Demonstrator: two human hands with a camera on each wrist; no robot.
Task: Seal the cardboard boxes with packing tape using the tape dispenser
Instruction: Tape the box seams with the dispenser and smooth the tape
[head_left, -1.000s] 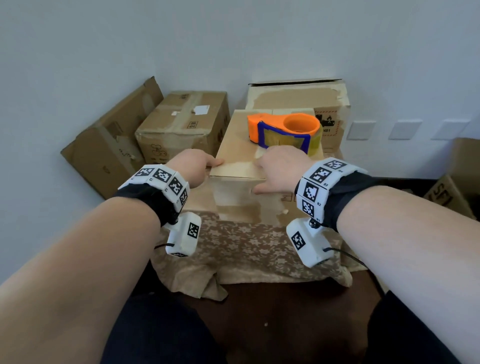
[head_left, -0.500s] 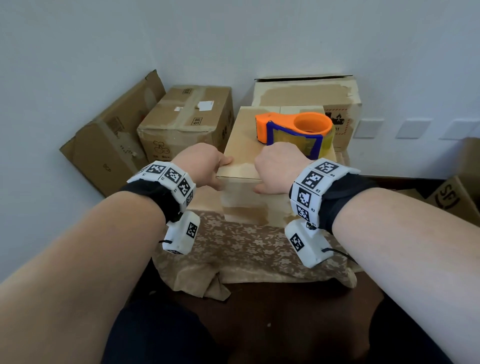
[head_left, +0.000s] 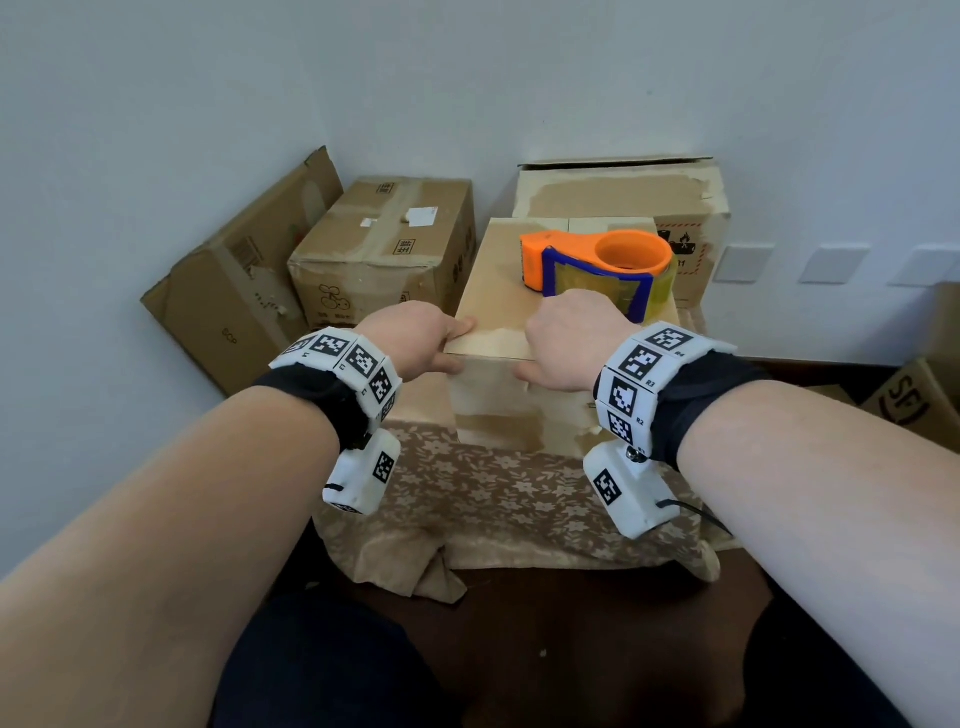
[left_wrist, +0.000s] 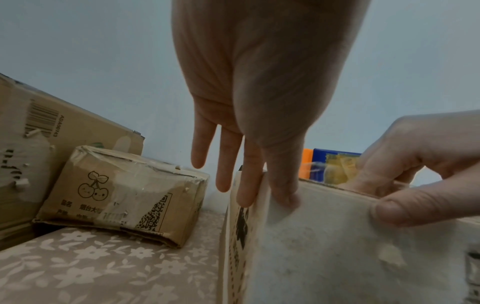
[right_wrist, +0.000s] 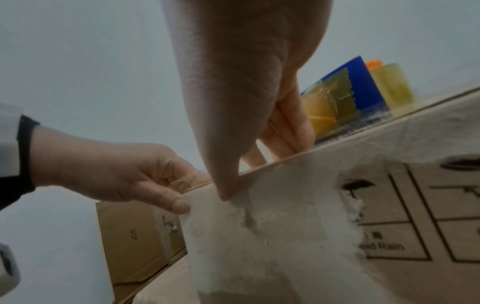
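A small cardboard box (head_left: 498, 291) stands on a floral cloth, its flaps shut. An orange and blue tape dispenser (head_left: 597, 265) with a yellowish roll lies on the far part of its top. My left hand (head_left: 441, 345) clasps the near left corner, thumb on the front face and fingers down the left side (left_wrist: 241, 185). My right hand (head_left: 540, 353) pinches the near top edge, with its fingers on the lid just in front of the dispenser (right_wrist: 345, 96) and its thumb (right_wrist: 226, 185) on the front. The front face (right_wrist: 298, 226) is scuffed white.
A taped box with a cherry print (head_left: 384, 249) sits at the back left beside a flattened box leaning on the wall (head_left: 234, 291). A larger box (head_left: 623, 192) stands behind. The floral cloth (head_left: 493, 493) drapes forward. More cardboard (head_left: 909, 400) lies at the right.
Both hands stay on the box's near edge. The left hand has closed in tighter on the corner. The dispenser has not shifted on the lid.
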